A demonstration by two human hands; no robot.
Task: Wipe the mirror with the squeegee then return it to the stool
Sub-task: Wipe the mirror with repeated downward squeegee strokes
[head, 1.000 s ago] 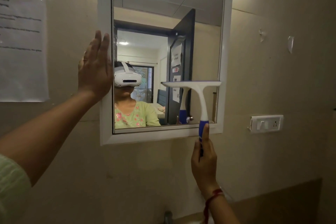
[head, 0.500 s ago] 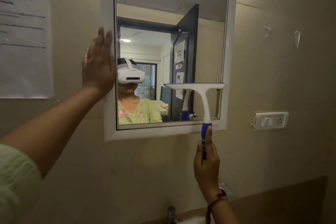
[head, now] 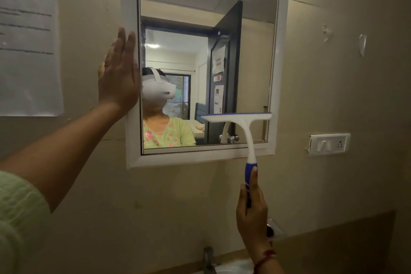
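Left hand (head: 119, 73): fingers straight and together, palm flat on the left rail of the mirror (head: 209, 29) frame, its outer edge over the wall (head: 333, 84). It holds nothing. A pale green sleeve (head: 15, 218) shows at the lower left.

Surface: white-framed mirror fixed upright on a beige wall. The glass reflects a person in a white headset and green top, an open dark door and a panelled ceiling. Left of the frame a printed sheet (head: 26, 46) is stuck to the wall; the text is too blurred to read. Right of the frame are a white switch plate (head: 329, 143) and, higher up, scraps of tape (head: 362, 44). A tap (head: 209, 258) stands at the bottom edge below the mirror.

Right hand (head: 252, 218): below the frame, curled round the squeegee (head: 248, 138) handle from underneath, one finger laid straight up along the grip. A red thread (head: 265, 256) circles the wrist.

Squeegee position: above the right hand, handle upright. The neck crosses the bottom rail of the frame and the blade lies level on the lower right of the glass, with its right end at the inner edge of the frame.

Squeegee appearance: T-shaped – white head and curved white neck, blue grip, thin blue strip along the blade's top edge. Its reflection shows just behind the neck
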